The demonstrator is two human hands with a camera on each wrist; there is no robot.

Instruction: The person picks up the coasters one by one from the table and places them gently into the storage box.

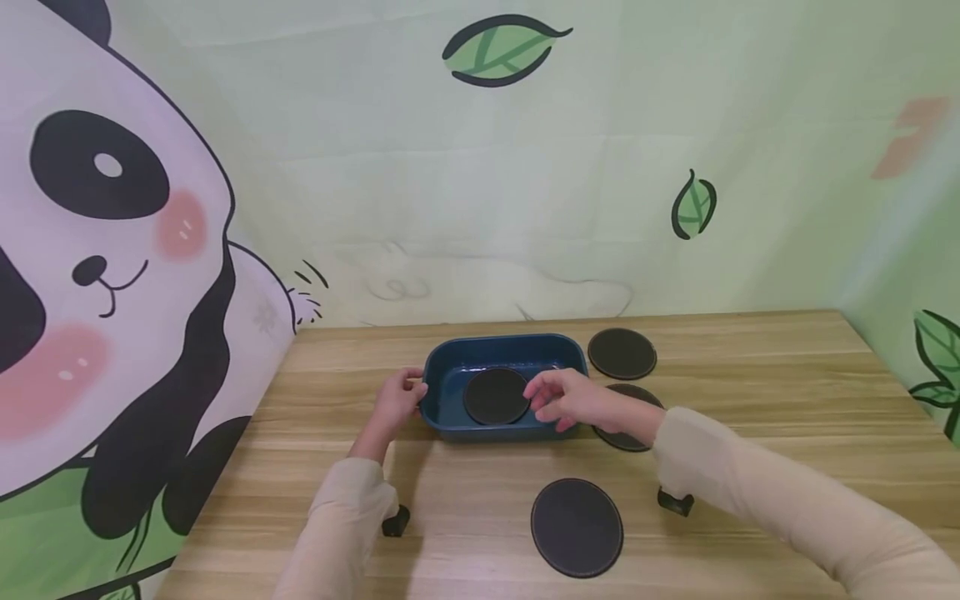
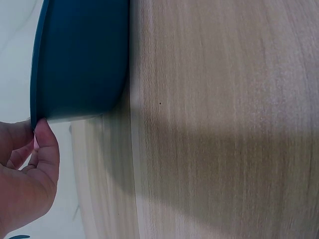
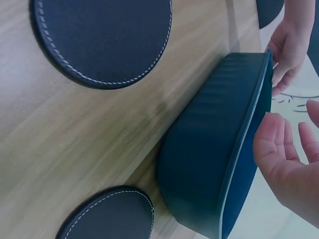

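A dark blue rectangular dish [image 1: 457, 429] with rounded corners stands on the wooden table. My left hand [image 1: 397, 398] pinches its left end at the rim, thumb outside, as the left wrist view also shows [image 2: 30, 169]. Inside the dish lies a round black coaster [image 1: 495, 398]. Above the dish's right part is my right hand [image 1: 573, 398], its fingers loosely bent beside the coaster's right edge. In the right wrist view that hand [image 3: 291, 164] is over the rim with a gap between thumb and fingers, and nothing shows in it.
One black coaster [image 1: 622, 353] lies at the dish's back right corner. Another coaster [image 1: 633, 398] is partly hidden under my right forearm. A third coaster [image 1: 577, 527], with a stitched edge, lies nearer on the table [image 1: 765, 392]. A panda-print cloth [image 1: 375, 167] hangs behind.
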